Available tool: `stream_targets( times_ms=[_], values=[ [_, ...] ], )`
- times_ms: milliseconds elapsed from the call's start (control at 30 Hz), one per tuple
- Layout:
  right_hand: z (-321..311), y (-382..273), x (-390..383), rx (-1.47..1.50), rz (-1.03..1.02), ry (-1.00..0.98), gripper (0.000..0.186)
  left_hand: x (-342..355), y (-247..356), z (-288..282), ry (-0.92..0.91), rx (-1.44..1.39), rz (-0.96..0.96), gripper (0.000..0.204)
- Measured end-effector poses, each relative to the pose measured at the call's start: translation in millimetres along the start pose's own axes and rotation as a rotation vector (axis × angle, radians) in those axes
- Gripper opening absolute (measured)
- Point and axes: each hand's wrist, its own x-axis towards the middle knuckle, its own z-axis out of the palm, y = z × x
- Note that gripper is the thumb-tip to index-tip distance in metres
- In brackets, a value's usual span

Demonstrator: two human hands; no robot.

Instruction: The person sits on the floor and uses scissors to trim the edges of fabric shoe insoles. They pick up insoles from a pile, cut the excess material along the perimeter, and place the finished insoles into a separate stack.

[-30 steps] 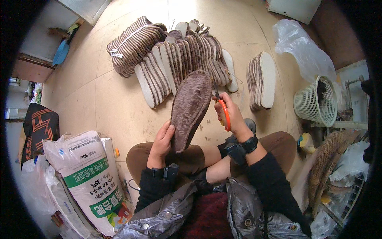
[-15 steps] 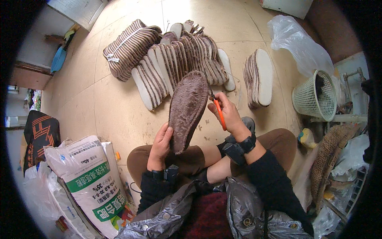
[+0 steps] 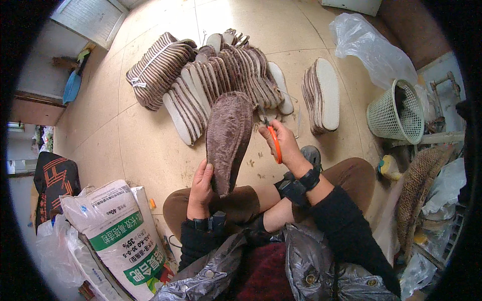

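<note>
My left hand (image 3: 200,193) grips the narrow lower end of a dark brown furry insole (image 3: 230,133), held upright in front of me. My right hand (image 3: 288,148) has its fingers in the orange handles of scissors (image 3: 274,144); their blades point up beside the insole's upper right edge, and I cannot tell whether they touch it. Behind, on the tiled floor (image 3: 140,155), lie rows of striped fleece-and-pale insoles (image 3: 186,105), a tied bundle of more (image 3: 155,65) to the left, and a separate upright stack (image 3: 324,95) to the right.
Right of me are a crumpled clear bag (image 3: 366,45), a pale perforated basket (image 3: 381,113) and a brown woven sack (image 3: 416,200). Left are a large white printed sack (image 3: 100,210) and a black bag (image 3: 55,185). A blue plastic item (image 3: 72,88) hangs by the left wall.
The insole has shifted slightly left and turned a little, and the scissors have moved left with my right hand. The whole view has also shifted slightly.
</note>
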Motion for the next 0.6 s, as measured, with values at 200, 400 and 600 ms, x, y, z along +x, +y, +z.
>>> stream_targets(
  times_ms=[200, 400, 600],
  values=[
    [24, 81, 5, -0.899, 0.043, -0.149, 0.028, -1, 4, 1, -0.039, -0.051, 0.000, 0.034],
    [25, 86, 4, -0.949, 0.026, -0.287, 0.029, -3, 7, 0, -0.007, -0.044, -0.008, 0.031],
    [29, 27, 4, 0.822, 0.111, -0.359, 0.038, 0, 0, 11, -0.076, 0.250, -0.012, 0.036]
  ],
)
